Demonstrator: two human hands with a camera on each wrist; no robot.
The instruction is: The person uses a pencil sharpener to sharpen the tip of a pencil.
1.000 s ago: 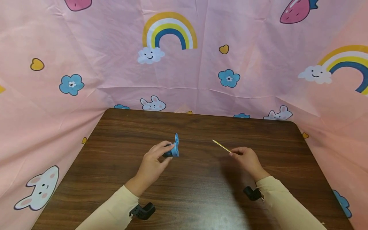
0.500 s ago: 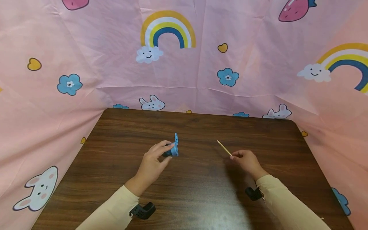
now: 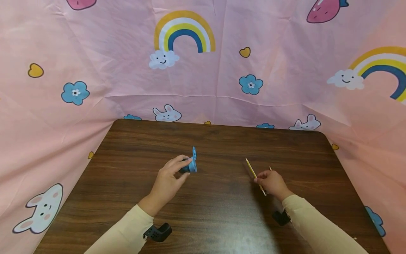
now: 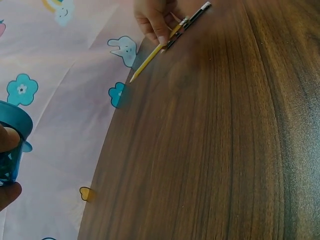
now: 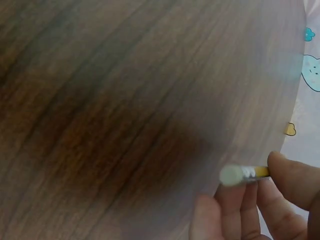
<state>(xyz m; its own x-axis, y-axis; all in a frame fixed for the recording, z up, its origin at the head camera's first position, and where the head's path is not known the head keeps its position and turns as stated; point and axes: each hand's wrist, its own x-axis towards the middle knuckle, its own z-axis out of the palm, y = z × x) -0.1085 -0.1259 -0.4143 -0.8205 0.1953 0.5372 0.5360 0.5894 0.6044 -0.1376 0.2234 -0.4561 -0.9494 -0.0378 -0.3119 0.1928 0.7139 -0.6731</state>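
Pink cartoon-print cloth (image 3: 127, 53) behind dark wood-grain table (image 3: 215, 218). Left hand (image 3: 168, 180) grips blue container (image 3: 192, 165) over the table, flip lid (image 3: 194, 152) up; fingers cover its base in head view. Left wrist view cuts it off at the edge but shows see-through teal body; contents unclear. Right hand (image 3: 272, 181) pinches yellow pencil (image 3: 250, 167) over table's right half, partly hidden by fingers. Right wrist view shows its blurred white eraser end (image 5: 232, 176), point out of sight. Left wrist view adds dark pencil (image 4: 196, 18) alongside; head view gives just a small tip past the knuckles. Can't tell whether dark one is held or lying.
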